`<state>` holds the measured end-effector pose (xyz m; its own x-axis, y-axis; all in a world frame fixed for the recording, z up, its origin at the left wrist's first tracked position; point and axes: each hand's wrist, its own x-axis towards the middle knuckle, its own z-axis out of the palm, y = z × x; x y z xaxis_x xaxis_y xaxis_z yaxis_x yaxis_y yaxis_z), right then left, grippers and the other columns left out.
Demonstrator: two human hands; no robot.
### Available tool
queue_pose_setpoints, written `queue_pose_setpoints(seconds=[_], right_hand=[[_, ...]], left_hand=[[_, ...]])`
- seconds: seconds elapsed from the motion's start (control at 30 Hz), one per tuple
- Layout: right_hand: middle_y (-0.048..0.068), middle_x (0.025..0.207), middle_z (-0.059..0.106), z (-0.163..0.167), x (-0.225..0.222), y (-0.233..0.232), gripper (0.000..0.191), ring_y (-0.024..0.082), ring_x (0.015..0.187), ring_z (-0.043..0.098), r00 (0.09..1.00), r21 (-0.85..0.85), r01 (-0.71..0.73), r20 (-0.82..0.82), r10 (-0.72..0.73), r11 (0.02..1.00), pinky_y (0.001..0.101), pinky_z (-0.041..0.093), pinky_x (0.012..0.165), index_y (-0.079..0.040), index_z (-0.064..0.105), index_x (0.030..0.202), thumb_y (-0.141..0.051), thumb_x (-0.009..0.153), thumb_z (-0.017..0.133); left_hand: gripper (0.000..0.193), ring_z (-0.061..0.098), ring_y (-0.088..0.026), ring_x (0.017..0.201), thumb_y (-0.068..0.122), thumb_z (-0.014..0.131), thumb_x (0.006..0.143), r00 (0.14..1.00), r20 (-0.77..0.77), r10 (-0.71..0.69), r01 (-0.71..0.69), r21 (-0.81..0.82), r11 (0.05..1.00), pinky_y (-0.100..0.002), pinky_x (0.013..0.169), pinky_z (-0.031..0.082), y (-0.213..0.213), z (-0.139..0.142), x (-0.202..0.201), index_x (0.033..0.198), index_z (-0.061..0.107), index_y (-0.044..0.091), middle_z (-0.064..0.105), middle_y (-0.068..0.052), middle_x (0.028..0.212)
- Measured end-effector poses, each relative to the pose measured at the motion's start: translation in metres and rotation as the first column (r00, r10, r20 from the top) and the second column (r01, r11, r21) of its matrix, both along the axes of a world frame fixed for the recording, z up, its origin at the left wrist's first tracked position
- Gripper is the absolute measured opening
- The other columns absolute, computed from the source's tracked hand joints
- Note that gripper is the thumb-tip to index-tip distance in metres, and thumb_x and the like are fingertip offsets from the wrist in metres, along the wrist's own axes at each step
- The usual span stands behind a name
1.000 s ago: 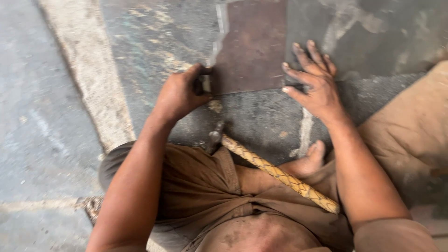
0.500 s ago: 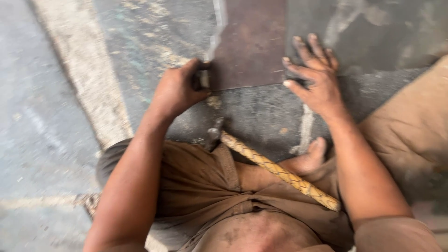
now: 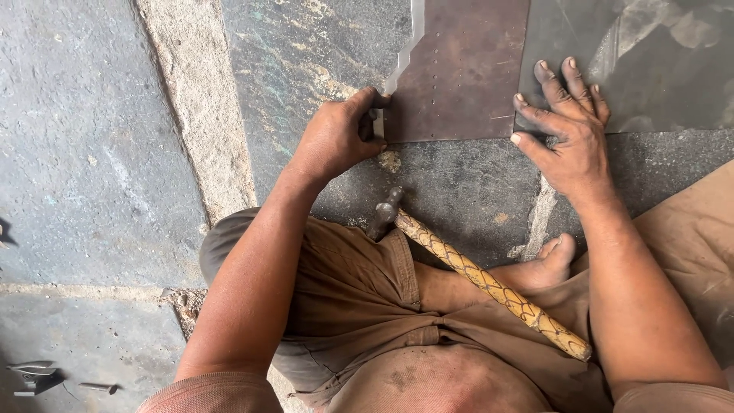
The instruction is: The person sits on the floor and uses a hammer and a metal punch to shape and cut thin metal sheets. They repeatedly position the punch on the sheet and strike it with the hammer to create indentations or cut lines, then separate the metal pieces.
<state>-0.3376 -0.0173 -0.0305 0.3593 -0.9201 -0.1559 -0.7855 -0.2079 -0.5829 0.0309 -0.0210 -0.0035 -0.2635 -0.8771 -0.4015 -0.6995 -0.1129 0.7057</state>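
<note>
A rusty brown metal sheet (image 3: 462, 69) lies flat on the stone floor, its left edge cut in steps. My left hand (image 3: 336, 138) is closed around a small metal tool (image 3: 378, 122) set against the sheet's lower left corner. My right hand (image 3: 567, 130) rests with fingers spread on the sheet's right edge and a darker grey sheet (image 3: 634, 53) beside it. A hammer (image 3: 478, 274) with a woven yellow handle lies across my lap, its head near my left wrist. My bare foot (image 3: 547, 264) sits below my right hand.
The floor is dark stone slabs with a pale mortar strip (image 3: 191, 115) running along the left. Small metal scraps (image 3: 34, 375) lie at the lower left. A tan cloth or board (image 3: 696, 229) covers the floor at the right.
My left hand has shifted slightly along the sheet's corner with the tool. The right hand stays pressed on the sheets. The hammer has not moved.
</note>
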Motion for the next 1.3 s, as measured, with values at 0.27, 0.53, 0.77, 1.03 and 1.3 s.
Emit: queue_pose_setpoints(seconds=[0.27, 0.53, 0.77, 1.03, 1.3], right_hand=[[0.003, 0.170, 0.045, 0.004, 0.003, -0.001, 0.041, 0.027, 0.165, 0.022, 1.000, -0.014, -0.005, -0.030, 0.005, 1.000, 0.0517, 0.009, 0.133, -0.024, 0.074, 0.131, -0.031, 0.091, 0.082], [0.001, 0.169, 0.043, 0.006, -0.004, -0.009, 0.040, 0.027, 0.163, 0.023, 0.999, -0.045, -0.029, -0.014, 0.029, 0.999, 0.0529, 0.013, 0.131, -0.023, 0.076, 0.129, -0.027, 0.090, 0.082], [-0.002, 0.168, 0.042, 0.004, -0.004, -0.006, 0.040, 0.025, 0.162, 0.023, 1.000, -0.018, -0.013, -0.017, 0.012, 1.000, 0.0521, 0.013, 0.132, -0.025, 0.076, 0.128, -0.028, 0.089, 0.082], [-0.001, 0.169, 0.042, 0.003, -0.006, -0.005, 0.041, 0.024, 0.163, 0.021, 1.000, -0.028, -0.022, -0.019, 0.021, 0.999, 0.0509, 0.011, 0.131, -0.026, 0.074, 0.129, -0.031, 0.089, 0.082], [0.001, 0.169, 0.043, 0.009, -0.002, -0.002, 0.045, 0.025, 0.163, 0.021, 1.000, -0.020, -0.024, 0.006, 0.024, 1.000, 0.0490, 0.010, 0.132, -0.026, 0.073, 0.131, -0.032, 0.088, 0.081]], left_hand=[[0.056, 0.077, -0.020, 0.081, 0.011, 0.082, 0.075, 1.000, 0.001, -0.001, 0.001, -0.011, 1.000, -0.034, 0.073, 0.063, 0.002, -0.004, 0.000, 0.127, 0.062, 0.012, 0.077, -0.008, 0.089], [0.050, 0.075, -0.030, 0.081, 0.018, 0.078, 0.082, 0.985, 0.154, -0.074, 0.084, -0.058, 0.995, -0.042, 0.075, 0.061, -0.002, 0.003, -0.009, 0.130, 0.066, 0.015, 0.077, -0.013, 0.091], [0.054, 0.075, -0.027, 0.078, 0.032, 0.080, 0.081, 0.966, 0.230, -0.115, 0.155, -0.164, 0.974, -0.045, 0.070, 0.060, 0.000, 0.012, -0.015, 0.131, 0.067, 0.016, 0.078, -0.007, 0.091], [0.035, 0.074, -0.030, 0.078, 0.031, 0.075, 0.090, 0.955, 0.297, 0.001, 0.039, -0.128, 0.991, -0.045, 0.071, 0.059, 0.003, 0.013, -0.021, 0.125, 0.074, 0.029, 0.078, -0.008, 0.089], [0.030, 0.076, -0.024, 0.079, 0.025, 0.075, 0.089, 0.970, 0.228, 0.084, -0.050, -0.152, 0.987, -0.040, 0.071, 0.061, 0.007, 0.005, -0.016, 0.119, 0.076, 0.027, 0.079, -0.004, 0.092]])
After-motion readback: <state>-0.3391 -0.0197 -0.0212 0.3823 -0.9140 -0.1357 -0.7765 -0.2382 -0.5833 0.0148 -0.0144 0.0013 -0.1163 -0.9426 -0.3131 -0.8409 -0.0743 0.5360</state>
